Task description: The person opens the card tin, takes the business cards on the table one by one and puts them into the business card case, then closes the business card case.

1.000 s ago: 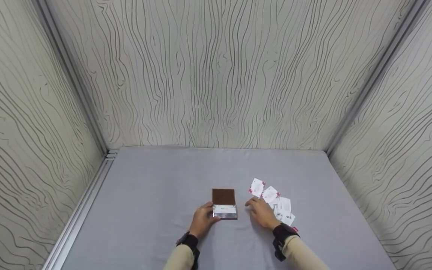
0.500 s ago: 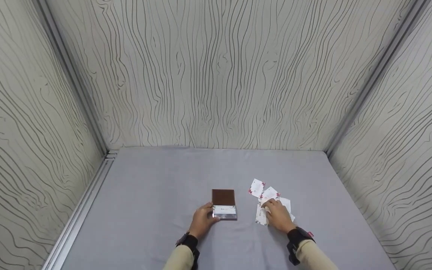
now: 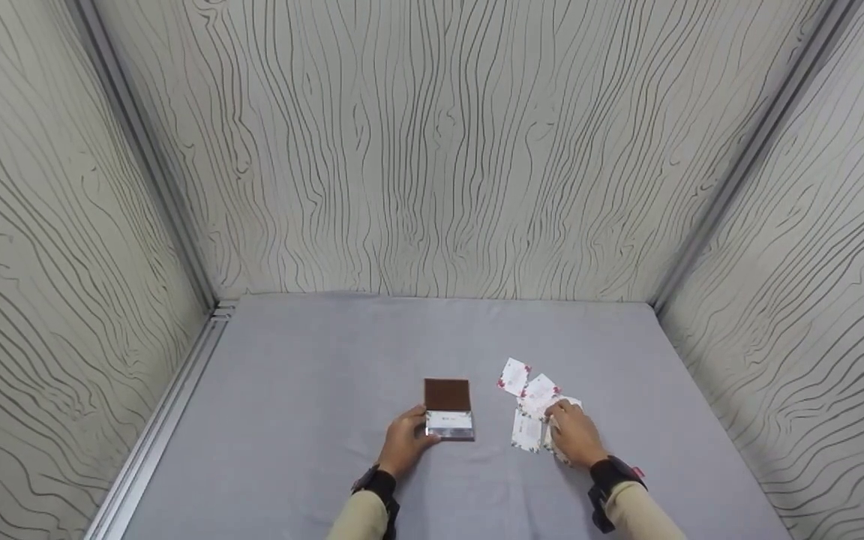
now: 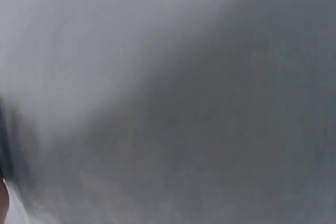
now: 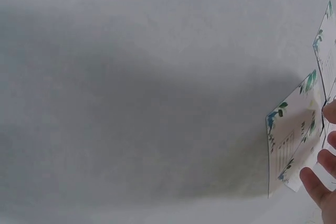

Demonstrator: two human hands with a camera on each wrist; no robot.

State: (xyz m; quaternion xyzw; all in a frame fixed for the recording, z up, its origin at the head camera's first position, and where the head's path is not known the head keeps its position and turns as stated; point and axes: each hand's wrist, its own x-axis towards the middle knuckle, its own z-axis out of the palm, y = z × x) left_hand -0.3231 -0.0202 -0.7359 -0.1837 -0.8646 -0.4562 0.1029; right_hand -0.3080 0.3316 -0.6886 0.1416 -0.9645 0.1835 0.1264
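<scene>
Three walls, pale with dark wood-grain lines, enclose the grey table. Metal rails run up the back corners. Two cream sleeves reach in from the near side. The left hand grips the case by its left side, thumb at the near edge. The right hand is over the cards, fingers apart and loosely bent, tips touching them. The case lies on the table, brown lid open away from the person, a white card in its near half. Black bands circle both wrists. Right of the case, the loose cards spread unevenly: two with red flowers lie farther off, green-leaved ones nearer, some overlapping and partly hidden by the right hand. A small red tag shows on the right band.
</scene>
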